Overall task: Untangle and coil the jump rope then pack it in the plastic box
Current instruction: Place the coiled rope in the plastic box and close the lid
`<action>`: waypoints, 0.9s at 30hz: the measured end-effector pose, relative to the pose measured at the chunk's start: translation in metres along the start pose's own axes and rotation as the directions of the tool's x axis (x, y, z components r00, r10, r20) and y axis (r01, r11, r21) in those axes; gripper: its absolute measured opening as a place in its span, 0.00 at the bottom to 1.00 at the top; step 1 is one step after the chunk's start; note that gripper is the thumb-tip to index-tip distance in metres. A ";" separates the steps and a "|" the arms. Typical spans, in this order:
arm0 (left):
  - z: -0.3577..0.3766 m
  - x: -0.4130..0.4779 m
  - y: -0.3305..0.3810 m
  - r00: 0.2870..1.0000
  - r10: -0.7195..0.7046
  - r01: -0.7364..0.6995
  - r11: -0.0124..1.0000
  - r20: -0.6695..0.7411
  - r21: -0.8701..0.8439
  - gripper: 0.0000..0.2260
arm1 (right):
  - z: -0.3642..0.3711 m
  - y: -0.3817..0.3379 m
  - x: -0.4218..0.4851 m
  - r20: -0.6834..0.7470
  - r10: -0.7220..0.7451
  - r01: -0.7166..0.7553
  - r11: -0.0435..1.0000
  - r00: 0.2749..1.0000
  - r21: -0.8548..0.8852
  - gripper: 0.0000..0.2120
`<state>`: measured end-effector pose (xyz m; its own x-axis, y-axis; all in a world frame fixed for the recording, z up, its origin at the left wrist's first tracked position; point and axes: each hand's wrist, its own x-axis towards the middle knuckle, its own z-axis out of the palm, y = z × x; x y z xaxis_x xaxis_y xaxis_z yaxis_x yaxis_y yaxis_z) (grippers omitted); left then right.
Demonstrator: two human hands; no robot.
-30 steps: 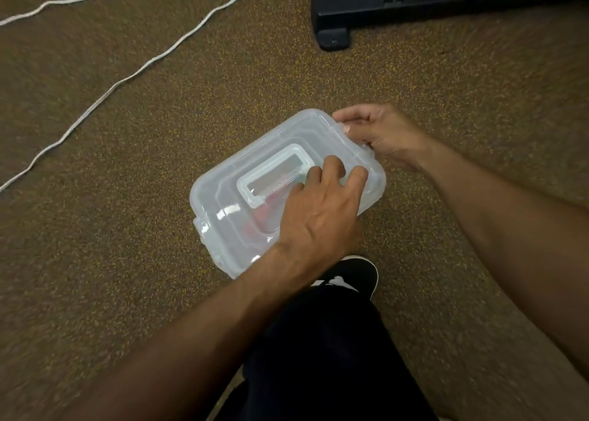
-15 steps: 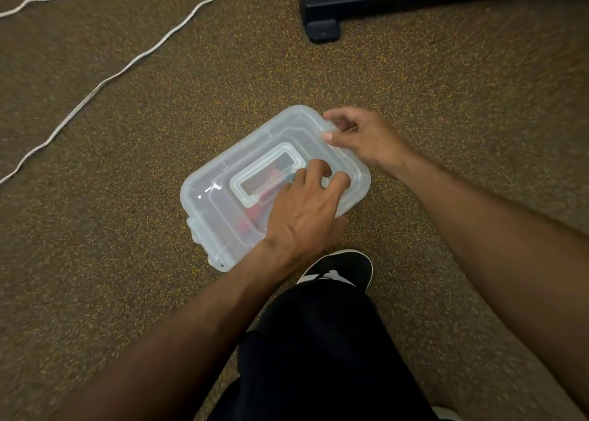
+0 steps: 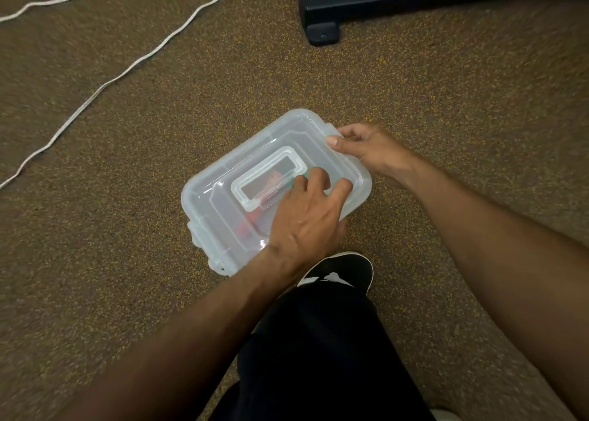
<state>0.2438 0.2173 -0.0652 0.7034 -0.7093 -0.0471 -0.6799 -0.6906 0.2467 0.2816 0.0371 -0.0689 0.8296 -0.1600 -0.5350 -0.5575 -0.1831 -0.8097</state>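
- The left hand (image 3: 306,220) lies palm-down on the lid of the plastic box (image 3: 220,204), fingers spread flat and closed on nothing; a second ago it rested there the same way.
- The right hand (image 3: 373,149) pinches the far right corner of the lid, thumb on top and fingers curled under the rim; a second ago its thumb lay further out along that edge, and it has since drawn in tighter on the corner.
- The box sits closed, its moulded lid handle (image 3: 271,178) lying flat; a clip stands at the near left end.
- Through the cloudy plastic show red and green shapes, too blurred to name; whether they are the jump rope cannot be told.
- The box rests on brown speckled carpet (image 3: 127,277), just beyond a black shoe (image 3: 344,271) with a white mark and a black trouser leg (image 3: 318,357).
- A white cord (image 3: 127,70) snakes across the carpet at far left, well apart from the box.
- A black metal frame foot (image 3: 322,22) sits at the top of the scene.
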 end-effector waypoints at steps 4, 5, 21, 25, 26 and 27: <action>0.001 -0.001 0.003 0.999 0.021 -0.020 0.999 0.037 -0.041 0.24 | -0.001 0.004 -0.003 -0.006 0.012 -0.012 0.999 1.000 0.033 0.17; 0.001 -0.001 0.002 0.999 0.008 -0.005 0.997 0.039 -0.077 0.24 | 0.000 0.006 -0.003 -0.013 0.017 -0.017 1.000 1.000 0.025 0.17; 0.000 0.035 -0.042 0.978 -0.208 0.207 0.971 -0.008 0.116 0.42 | 0.017 0.017 -0.011 -0.193 -0.068 0.065 0.998 0.979 -0.020 0.30; -0.003 0.036 -0.041 0.975 -0.219 0.221 0.969 -0.033 0.113 0.43 | 0.025 0.019 -0.015 -0.211 0.018 0.022 0.982 0.977 0.188 0.25; -0.003 0.036 -0.041 0.975 -0.219 0.223 0.969 -0.043 0.107 0.43 | 0.024 0.018 -0.015 -0.130 0.087 -0.052 0.965 0.988 0.257 0.25; -0.003 0.035 -0.041 0.974 -0.221 0.225 0.970 -0.049 0.096 0.44 | 0.023 0.016 -0.015 -0.030 0.147 -0.131 0.942 0.989 0.310 0.25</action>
<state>0.2972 0.2210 -0.0744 0.8457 -0.5311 -0.0527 -0.5209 -0.8428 0.1356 0.2607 0.0587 -0.0791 0.7370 -0.2143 -0.6411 -0.6239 0.1491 -0.7671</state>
